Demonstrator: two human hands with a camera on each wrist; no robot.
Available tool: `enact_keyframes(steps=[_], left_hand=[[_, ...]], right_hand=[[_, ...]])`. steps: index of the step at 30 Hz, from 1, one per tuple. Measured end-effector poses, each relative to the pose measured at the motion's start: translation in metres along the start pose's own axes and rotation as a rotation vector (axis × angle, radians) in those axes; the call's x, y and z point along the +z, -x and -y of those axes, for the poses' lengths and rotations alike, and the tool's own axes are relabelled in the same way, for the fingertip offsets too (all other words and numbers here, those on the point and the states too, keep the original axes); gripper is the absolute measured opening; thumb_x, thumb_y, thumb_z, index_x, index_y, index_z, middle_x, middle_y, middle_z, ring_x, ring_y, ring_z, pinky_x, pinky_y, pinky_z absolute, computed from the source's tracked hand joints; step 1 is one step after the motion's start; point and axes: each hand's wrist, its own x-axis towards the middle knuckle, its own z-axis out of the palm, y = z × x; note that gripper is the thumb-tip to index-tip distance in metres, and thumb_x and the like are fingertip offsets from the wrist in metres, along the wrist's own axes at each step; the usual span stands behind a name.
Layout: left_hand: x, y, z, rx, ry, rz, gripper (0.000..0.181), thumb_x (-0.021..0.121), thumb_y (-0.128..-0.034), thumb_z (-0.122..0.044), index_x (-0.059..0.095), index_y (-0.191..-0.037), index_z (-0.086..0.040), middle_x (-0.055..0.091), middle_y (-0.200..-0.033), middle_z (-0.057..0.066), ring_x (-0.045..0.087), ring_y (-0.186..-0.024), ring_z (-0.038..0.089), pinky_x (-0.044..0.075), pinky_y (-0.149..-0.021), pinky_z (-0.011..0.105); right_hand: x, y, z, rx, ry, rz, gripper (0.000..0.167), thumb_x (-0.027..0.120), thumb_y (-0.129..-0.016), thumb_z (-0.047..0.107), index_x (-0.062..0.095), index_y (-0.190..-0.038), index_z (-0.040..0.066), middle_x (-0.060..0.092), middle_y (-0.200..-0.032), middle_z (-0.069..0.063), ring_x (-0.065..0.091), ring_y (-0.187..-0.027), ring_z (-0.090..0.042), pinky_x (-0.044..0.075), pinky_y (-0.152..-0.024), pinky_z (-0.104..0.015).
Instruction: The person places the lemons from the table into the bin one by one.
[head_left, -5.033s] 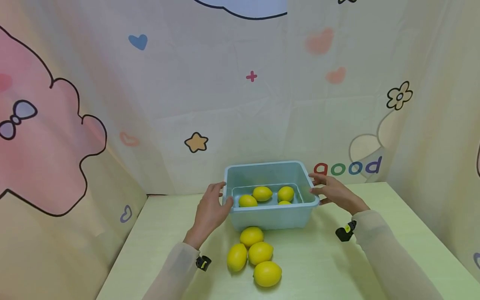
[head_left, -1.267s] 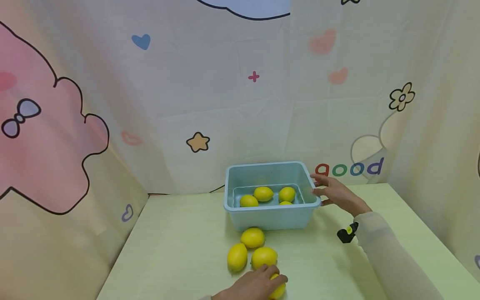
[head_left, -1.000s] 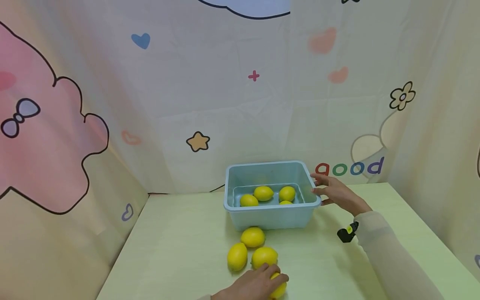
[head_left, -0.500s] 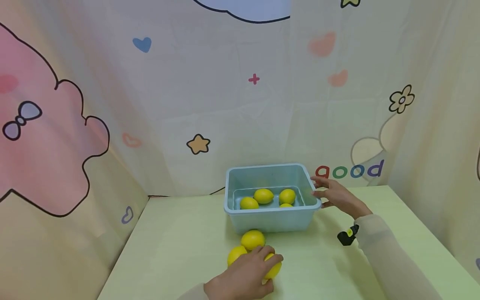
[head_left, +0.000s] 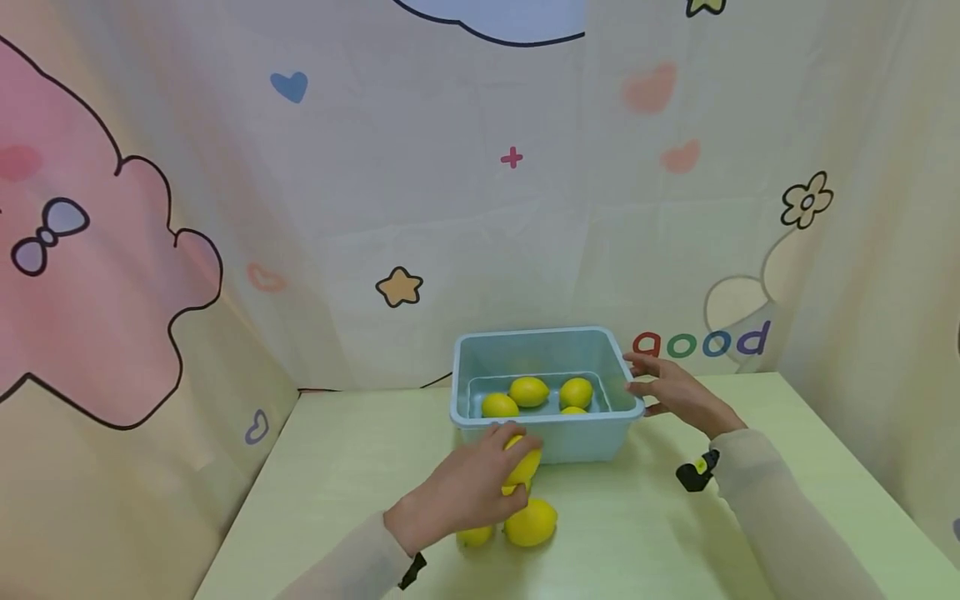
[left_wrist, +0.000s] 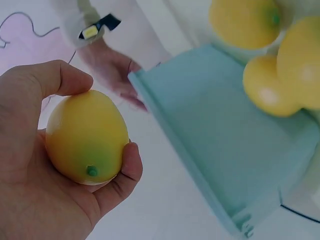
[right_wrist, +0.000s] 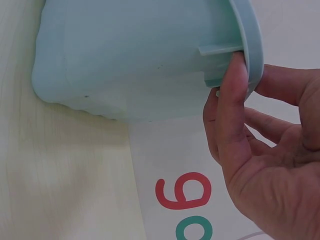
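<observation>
My left hand (head_left: 457, 492) grips a yellow lemon (left_wrist: 87, 137), its green stem end showing in the left wrist view. In the head view this lemon hangs in front of the near wall of a light blue plastic bin (head_left: 585, 439). My right hand (head_left: 686, 393) holds the bin's right rim, with fingers (right_wrist: 234, 107) under the lip and the thumb against its outer edge. Several lemons lie in the bin, one of them a lemon (head_left: 528, 392) near its middle. On the table, a lemon (head_left: 531, 523) sits below my left hand; two more are partly hidden by it.
The pale wooden table (head_left: 345, 450) ends at a printed curtain (head_left: 420, 192) close behind the bin. Curtains also rise at both sides. A thin dark cable (head_left: 437, 380) runs along the table's back edge, left of the bin.
My left hand has left the bin's left rim, taken the nearest lemon from the table and lifted it forward to the bin's front. The right hand keeps its hold on the rim.
</observation>
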Motion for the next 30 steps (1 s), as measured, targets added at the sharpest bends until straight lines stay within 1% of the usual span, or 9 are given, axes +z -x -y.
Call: enact_keyframes(steps=[3, 6, 8, 10, 12, 14, 17, 21, 30], left_hand=[[-0.012, -0.005, 0.006, -0.014, -0.004, -0.037, 0.051, 0.063, -0.0900, -0.027, 0.049, -0.138, -0.021, 0.051, -0.134, 0.002, 0.051, -0.108, 0.018, 0.049, -0.064, 0.018], [-0.023, -0.010, 0.012, -0.031, -0.011, -0.078, 0.052, 0.063, -0.0896, -0.027, 0.049, -0.140, -0.020, 0.051, -0.137, 0.005, 0.053, -0.112, 0.020, 0.053, -0.068, 0.023], [-0.030, -0.012, 0.015, -0.047, -0.010, -0.096, 0.052, 0.063, -0.0897, -0.027, 0.049, -0.140, -0.019, 0.051, -0.138, 0.006, 0.056, -0.111, 0.020, 0.056, -0.071, 0.026], [-0.036, -0.014, 0.019, -0.059, -0.008, -0.108, 0.051, 0.062, -0.0896, -0.026, 0.050, -0.139, -0.019, 0.052, -0.137, 0.005, 0.058, -0.109, 0.019, 0.057, -0.076, 0.028], [-0.040, -0.016, 0.024, -0.067, -0.002, -0.121, 0.051, 0.062, -0.0894, -0.025, 0.051, -0.139, -0.019, 0.053, -0.135, 0.004, 0.059, -0.102, 0.018, 0.057, -0.075, 0.028], [-0.044, -0.018, 0.029, -0.073, -0.007, -0.136, 0.051, 0.062, -0.0890, -0.026, 0.051, -0.138, -0.019, 0.054, -0.133, 0.003, 0.059, -0.101, 0.017, 0.056, -0.080, 0.029], [-0.048, -0.021, 0.036, -0.092, 0.001, -0.154, 0.050, 0.063, -0.0885, -0.025, 0.052, -0.137, -0.018, 0.055, -0.131, 0.003, 0.057, -0.101, 0.017, 0.056, -0.079, 0.030], [-0.051, -0.028, 0.044, -0.129, 0.026, -0.148, 0.050, 0.061, -0.0886, -0.025, 0.052, -0.137, -0.017, 0.054, -0.130, 0.003, 0.055, -0.099, 0.018, 0.055, -0.075, 0.030], [-0.053, -0.047, 0.061, -0.186, 0.071, -0.108, 0.052, 0.063, -0.0895, -0.025, 0.050, -0.138, -0.015, 0.054, -0.134, 0.007, 0.053, -0.095, 0.018, 0.052, -0.079, 0.030]], right_hand=[[0.000, 0.000, -0.001, 0.001, -0.002, 0.004, 0.074, 0.059, -0.096, 0.020, 0.018, -0.157, 0.009, 0.032, -0.149, -0.027, 0.060, -0.109, -0.031, 0.060, -0.087, -0.043], [0.000, 0.000, 0.000, -0.002, -0.001, 0.003, 0.074, 0.059, -0.097, 0.020, 0.019, -0.157, 0.008, 0.033, -0.149, -0.028, 0.060, -0.108, -0.031, 0.060, -0.087, -0.043], [0.000, 0.000, 0.000, -0.004, -0.001, 0.001, 0.073, 0.059, -0.097, 0.020, 0.019, -0.157, 0.008, 0.033, -0.149, -0.028, 0.060, -0.108, -0.032, 0.060, -0.087, -0.043], [0.000, 0.000, 0.001, -0.003, -0.003, 0.002, 0.073, 0.059, -0.097, 0.019, 0.019, -0.157, 0.008, 0.032, -0.149, -0.028, 0.060, -0.109, -0.032, 0.059, -0.087, -0.043], [0.000, 0.000, 0.001, -0.001, -0.006, 0.005, 0.073, 0.059, -0.097, 0.019, 0.019, -0.157, 0.008, 0.032, -0.149, -0.028, 0.060, -0.109, -0.032, 0.059, -0.087, -0.043], [0.000, 0.000, 0.000, -0.001, -0.011, 0.008, 0.074, 0.059, -0.096, 0.019, 0.019, -0.157, 0.008, 0.032, -0.149, -0.028, 0.059, -0.108, -0.031, 0.060, -0.087, -0.043], [0.000, 0.000, 0.000, -0.004, -0.016, 0.012, 0.073, 0.059, -0.096, 0.018, 0.019, -0.157, 0.008, 0.033, -0.148, -0.028, 0.059, -0.106, -0.030, 0.060, -0.086, -0.041], [0.000, 0.000, 0.000, -0.006, -0.016, 0.008, 0.073, 0.059, -0.096, 0.018, 0.020, -0.157, 0.008, 0.033, -0.148, -0.028, 0.060, -0.107, -0.031, 0.060, -0.086, -0.043], [0.001, 0.000, -0.001, -0.005, -0.005, 0.001, 0.073, 0.059, -0.096, 0.019, 0.020, -0.157, 0.009, 0.033, -0.149, -0.028, 0.059, -0.112, -0.034, 0.059, -0.088, -0.046]])
